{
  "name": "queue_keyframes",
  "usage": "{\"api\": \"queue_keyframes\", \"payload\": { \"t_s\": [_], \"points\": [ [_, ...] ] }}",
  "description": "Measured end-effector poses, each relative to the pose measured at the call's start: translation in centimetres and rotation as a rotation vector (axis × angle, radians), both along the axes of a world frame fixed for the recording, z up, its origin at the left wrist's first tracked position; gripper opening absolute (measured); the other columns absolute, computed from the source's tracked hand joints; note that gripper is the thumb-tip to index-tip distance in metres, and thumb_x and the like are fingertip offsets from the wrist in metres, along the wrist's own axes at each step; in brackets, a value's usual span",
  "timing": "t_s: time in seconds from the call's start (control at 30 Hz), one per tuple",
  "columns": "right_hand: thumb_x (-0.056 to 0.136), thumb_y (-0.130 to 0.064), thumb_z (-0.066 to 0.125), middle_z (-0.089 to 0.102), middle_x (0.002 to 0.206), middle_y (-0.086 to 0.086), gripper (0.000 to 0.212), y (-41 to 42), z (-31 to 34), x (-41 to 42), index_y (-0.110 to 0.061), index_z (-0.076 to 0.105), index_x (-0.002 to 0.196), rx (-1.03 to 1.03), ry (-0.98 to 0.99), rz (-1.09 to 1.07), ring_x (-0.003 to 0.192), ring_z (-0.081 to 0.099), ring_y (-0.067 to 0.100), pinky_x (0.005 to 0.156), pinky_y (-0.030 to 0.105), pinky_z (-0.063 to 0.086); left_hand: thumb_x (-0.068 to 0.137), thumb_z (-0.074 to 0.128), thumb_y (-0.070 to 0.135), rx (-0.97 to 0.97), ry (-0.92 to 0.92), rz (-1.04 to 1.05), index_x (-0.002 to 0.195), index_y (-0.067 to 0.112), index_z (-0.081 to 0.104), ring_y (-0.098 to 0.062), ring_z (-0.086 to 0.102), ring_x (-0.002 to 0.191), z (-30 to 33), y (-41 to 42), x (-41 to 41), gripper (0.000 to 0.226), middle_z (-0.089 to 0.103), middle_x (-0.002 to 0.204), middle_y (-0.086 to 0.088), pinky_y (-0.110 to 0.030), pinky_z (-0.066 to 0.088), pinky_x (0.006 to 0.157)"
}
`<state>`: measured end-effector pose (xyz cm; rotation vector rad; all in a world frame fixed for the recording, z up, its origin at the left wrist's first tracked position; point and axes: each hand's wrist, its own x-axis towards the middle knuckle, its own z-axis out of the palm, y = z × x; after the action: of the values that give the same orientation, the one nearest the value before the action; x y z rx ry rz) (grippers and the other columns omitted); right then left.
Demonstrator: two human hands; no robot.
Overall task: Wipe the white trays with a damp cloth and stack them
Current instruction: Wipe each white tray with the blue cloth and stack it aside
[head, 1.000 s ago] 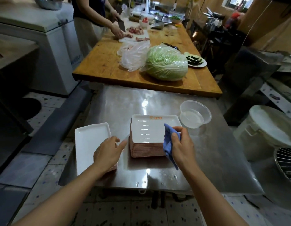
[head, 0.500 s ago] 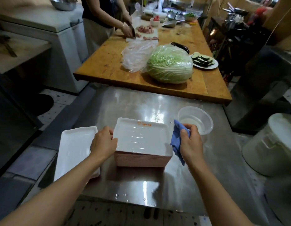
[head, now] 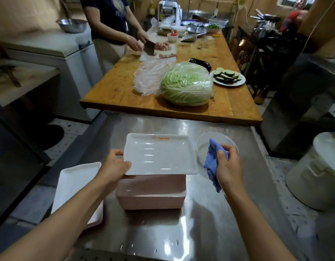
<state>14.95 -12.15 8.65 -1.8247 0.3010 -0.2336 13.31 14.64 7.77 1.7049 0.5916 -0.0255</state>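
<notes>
the left hand (head: 114, 164) grasps the near-left edge of a white tray (head: 159, 154), thumb on top and fingers curled beneath, holding it lifted above the stack of trays (head: 151, 194) on the steel table (head: 200, 232). the right hand (head: 228, 164) has its fingers clenched round a blue cloth (head: 211, 161), just over the clear bowl (head: 202, 144). another white tray (head: 76, 181) lies at the table's left edge, beside the stack.
</notes>
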Motion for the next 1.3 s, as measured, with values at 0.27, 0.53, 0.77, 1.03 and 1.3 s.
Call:
{"api": "queue_keyframes", "payload": {
  "t_s": [0.27,0.53,0.77,1.03,1.3],
  "points": [
    [0.097,-0.02,0.04,0.063,0.099,0.002,0.014,-3.9,0.1,1.2,-0.022,0.052,0.103,0.033,-0.014,-0.094,0.089,0.061,0.017,0.07,0.032,0.05,0.079,0.052,-0.015,0.052,-0.164,-0.152,0.13,0.012,0.043,-0.019,0.061,0.087,3.2,-7.0,8.0,0.058,0.058,0.111,-0.008,-0.027,0.055,0.049],
    [0.097,-0.017,0.041,0.06,0.092,-0.004,0.012,-5.9,-0.6,1.6,-0.02,0.052,0.099,0.091,-0.016,-0.148,0.078,0.057,0.003,0.046,0.006,0.039,0.077,0.045,-0.008,0.559,-0.349,-0.245,0.116,0.02,0.043,-0.022,0.053,0.078,2.5,-13.0,11.9,0.048,0.054,0.092,-0.001,-0.033,0.047,0.061],
    [0.096,-0.016,0.043,0.056,0.087,-0.015,0.013,-6.3,-1.1,2.1,-0.026,0.051,0.094,0.065,-0.018,-0.157,0.077,0.054,-0.004,0.053,0.003,0.04,0.075,0.042,-0.01,0.704,-0.486,-0.324,0.122,0.018,0.04,-0.034,0.057,0.077,2.3,-14.7,11.7,0.055,0.059,0.09,-0.012,-0.046,0.052,0.065],
    [0.096,-0.015,0.043,0.057,0.083,-0.016,0.017,-6.5,-1.1,2.1,-0.029,0.05,0.09,0.05,-0.02,-0.154,0.07,0.055,-0.008,0.053,0.003,0.039,0.077,0.042,-0.009,0.703,-0.531,-0.311,0.121,0.021,0.041,-0.026,0.052,0.071,2.2,-15.5,12.0,0.052,0.054,0.085,-0.003,-0.033,0.042,0.056],
    [0.097,-0.02,0.043,0.061,0.092,-0.008,0.012,-5.9,-0.6,1.5,-0.028,0.052,0.095,0.042,-0.021,-0.12,0.084,0.059,0.006,0.064,0.019,0.047,0.075,0.042,-0.013,0.279,-0.291,-0.181,0.108,0.026,0.04,-0.026,0.057,0.092,2.2,-13.3,10.3,0.051,0.055,0.102,-0.004,-0.046,0.058,0.06]
  ]
}}
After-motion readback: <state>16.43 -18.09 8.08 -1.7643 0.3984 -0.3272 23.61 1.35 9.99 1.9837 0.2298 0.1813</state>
